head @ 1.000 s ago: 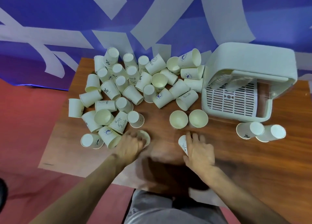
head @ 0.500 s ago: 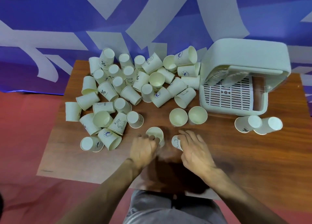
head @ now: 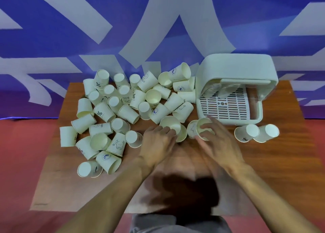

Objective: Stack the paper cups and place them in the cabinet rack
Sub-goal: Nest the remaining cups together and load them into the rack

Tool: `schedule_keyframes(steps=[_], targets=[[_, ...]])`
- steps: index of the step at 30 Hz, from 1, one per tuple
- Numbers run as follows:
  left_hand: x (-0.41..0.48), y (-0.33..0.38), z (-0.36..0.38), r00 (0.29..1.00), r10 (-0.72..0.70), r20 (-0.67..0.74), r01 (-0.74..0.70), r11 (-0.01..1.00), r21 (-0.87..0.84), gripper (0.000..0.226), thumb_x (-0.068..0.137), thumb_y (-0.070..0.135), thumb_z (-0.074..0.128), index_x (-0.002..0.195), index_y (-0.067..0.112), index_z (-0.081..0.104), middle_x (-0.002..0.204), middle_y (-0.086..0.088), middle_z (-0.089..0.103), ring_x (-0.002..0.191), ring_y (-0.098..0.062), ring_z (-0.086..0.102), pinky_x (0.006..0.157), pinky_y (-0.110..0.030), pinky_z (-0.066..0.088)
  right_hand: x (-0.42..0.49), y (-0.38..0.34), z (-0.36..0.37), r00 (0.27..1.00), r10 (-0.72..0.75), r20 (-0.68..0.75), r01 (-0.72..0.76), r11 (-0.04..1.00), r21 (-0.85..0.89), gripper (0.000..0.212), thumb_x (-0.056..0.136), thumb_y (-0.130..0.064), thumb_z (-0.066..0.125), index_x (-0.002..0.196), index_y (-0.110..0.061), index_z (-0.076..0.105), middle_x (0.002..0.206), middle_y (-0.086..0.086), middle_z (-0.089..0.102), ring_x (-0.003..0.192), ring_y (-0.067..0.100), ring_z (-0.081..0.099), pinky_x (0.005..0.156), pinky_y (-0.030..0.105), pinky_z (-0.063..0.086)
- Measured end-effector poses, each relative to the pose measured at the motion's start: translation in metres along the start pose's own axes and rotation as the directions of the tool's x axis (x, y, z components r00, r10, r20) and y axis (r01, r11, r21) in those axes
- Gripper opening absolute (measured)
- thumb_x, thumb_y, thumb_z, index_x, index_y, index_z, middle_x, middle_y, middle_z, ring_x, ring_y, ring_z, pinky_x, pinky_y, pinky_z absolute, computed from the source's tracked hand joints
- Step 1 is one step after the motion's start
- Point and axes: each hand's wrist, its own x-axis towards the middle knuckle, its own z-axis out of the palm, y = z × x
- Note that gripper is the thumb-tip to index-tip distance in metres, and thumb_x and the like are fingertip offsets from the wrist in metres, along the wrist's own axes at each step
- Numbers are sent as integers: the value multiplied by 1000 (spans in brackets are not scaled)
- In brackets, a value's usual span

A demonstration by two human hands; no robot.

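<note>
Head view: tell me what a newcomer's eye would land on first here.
First comes the big jumble of paper cups covering the left half of the wooden table, many of them lying on their sides. Next is the white cabinet rack at the back right. In the middle front, the left hand grips the left cup and the right hand grips the right cup, close together.

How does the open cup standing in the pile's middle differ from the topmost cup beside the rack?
The standing cup is upright; the topmost cup lies on its side, mouth toward the rack. The standing cup's wall is mostly hidden; the topmost cup's shows a blue print. Both are white.
</note>
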Motion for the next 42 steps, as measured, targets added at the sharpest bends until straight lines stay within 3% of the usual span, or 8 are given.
schedule_keyframes(steps=[4,7,11,19,25,28,33,42], targets=[[8,5,9,997,46,63,-47,999,14,20,86,29,60,68,20,59,63,1,55,59,-25,54,54,-32,41,9,12,-5,999,-22,-25,18,985,-174,7,88,-32,74,86,-26,77,99,-6,72,125,29,54,108,56,34],[11,8,13,989,57,139,-62,998,32,19,82,28,67,66,22,59,60,2,55,57,-24,54,53,-31,40,5,14,-1,1000,20,-22,-24,976,-218,10,90,-35,71,87,-27,76,93,-9,71,90,24,60,78,40,45],[16,10,22,957,42,287,-66,995,73,25,61,20,84,58,23,59,54,4,53,54,-21,54,50,-27,37,-5,25,13,997,60,51,-57,996,-68,8,94,-28,67,99,-26,73,97,-8,68,85,21,65,60,37,52],[22,8,54,894,1,448,-73,987,142,28,45,25,93,49,22,66,47,6,53,49,-16,54,43,-21,31,-5,35,42,960,103,261,-123,990,63,31,96,-43,49,98,-24,73,96,-7,67,91,21,62,69,36,54],[24,10,64,886,-4,464,-54,992,112,12,74,20,78,66,21,68,65,5,60,71,-17,59,49,-26,28,-4,47,58,884,216,415,-276,957,91,15,95,-31,62,97,-25,75,95,-8,69,90,24,61,71,41,53],[23,7,66,870,-2,493,-49,995,91,22,63,20,86,62,22,65,61,5,56,67,-17,57,44,-25,27,8,40,56,837,243,490,-316,946,70,16,96,-33,60,98,-27,74,97,-8,68,93,24,63,70,37,50],[17,4,63,911,66,406,-85,996,27,30,63,18,85,82,19,62,78,0,58,72,-22,57,45,-29,33,26,27,38,873,253,417,-187,963,-193,22,90,-46,63,103,-31,72,102,-12,71,86,19,69,62,31,49],[-6,-73,36,971,-183,152,164,978,128,17,83,18,58,100,17,61,105,-2,60,91,-25,52,70,-37,40,110,-15,64,841,75,536,-51,997,-61,24,99,-42,44,105,-36,67,107,-13,68,90,13,65,69,32,47]])
